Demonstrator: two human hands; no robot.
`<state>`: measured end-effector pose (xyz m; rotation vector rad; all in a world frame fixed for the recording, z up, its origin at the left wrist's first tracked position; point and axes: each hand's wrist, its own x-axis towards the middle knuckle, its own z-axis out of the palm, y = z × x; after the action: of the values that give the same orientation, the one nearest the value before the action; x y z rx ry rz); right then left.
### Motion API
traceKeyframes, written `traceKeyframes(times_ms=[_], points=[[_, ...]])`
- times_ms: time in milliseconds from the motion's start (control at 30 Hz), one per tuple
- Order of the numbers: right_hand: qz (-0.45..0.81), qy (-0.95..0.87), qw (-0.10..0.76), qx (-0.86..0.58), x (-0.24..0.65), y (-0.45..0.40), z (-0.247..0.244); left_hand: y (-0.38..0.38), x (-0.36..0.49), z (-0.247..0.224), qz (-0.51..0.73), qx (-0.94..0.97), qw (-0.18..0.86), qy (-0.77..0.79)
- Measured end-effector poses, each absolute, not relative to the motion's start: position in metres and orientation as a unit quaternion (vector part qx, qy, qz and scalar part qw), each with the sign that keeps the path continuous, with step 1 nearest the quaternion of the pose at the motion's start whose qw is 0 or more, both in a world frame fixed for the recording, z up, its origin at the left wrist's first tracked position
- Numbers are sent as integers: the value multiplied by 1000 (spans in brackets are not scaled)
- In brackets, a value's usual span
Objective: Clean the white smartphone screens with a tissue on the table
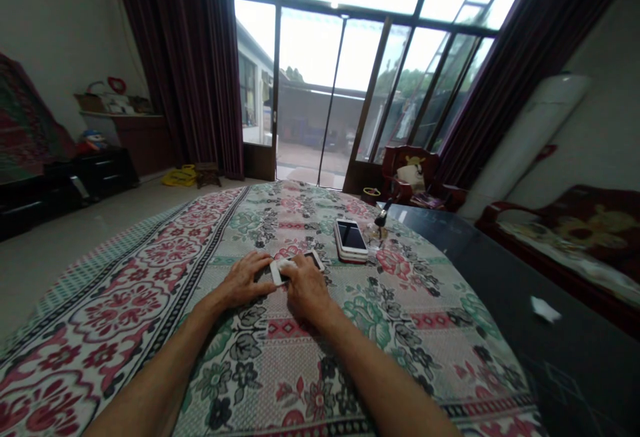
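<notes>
A white smartphone [277, 277] with a dark screen lies flat on the patterned tablecloth [310, 377], directly in front of me. My left hand [245, 278] grips its left end, with the thumb on the near side and the fingers on the far side. Over the screen, my right hand [307, 287] pinches a small white wipe or tissue [287, 265] and presses it on the glass. This hand covers the middle of the phone, whose right end shows beyond the knuckles. A stack of white phones [351, 240] lies to the right, farther away.
Behind the stack stands a small clear container [377, 231] with a dark-handled thing in it. A dark glossy table [480, 283] adjoins on the right and bears a white scrap [545, 309]. Wooden chairs [410, 170], curtains and glass doors lie beyond.
</notes>
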<state>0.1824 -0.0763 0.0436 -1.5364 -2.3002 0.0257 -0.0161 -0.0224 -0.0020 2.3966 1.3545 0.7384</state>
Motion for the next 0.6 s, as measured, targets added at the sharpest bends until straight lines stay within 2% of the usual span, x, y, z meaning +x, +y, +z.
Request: traceKeyframes(times_ms=[133, 400, 600], points=[[18, -830, 189, -525, 182, -76, 42, -25, -15, 5, 236, 841, 143, 465], [-12, -728, 203, -655, 226, -53, 50, -30, -3, 9, 246, 816, 128, 507], [-14, -775, 203, -598, 208, -63, 47, -32, 2, 6, 249, 808, 109, 522]])
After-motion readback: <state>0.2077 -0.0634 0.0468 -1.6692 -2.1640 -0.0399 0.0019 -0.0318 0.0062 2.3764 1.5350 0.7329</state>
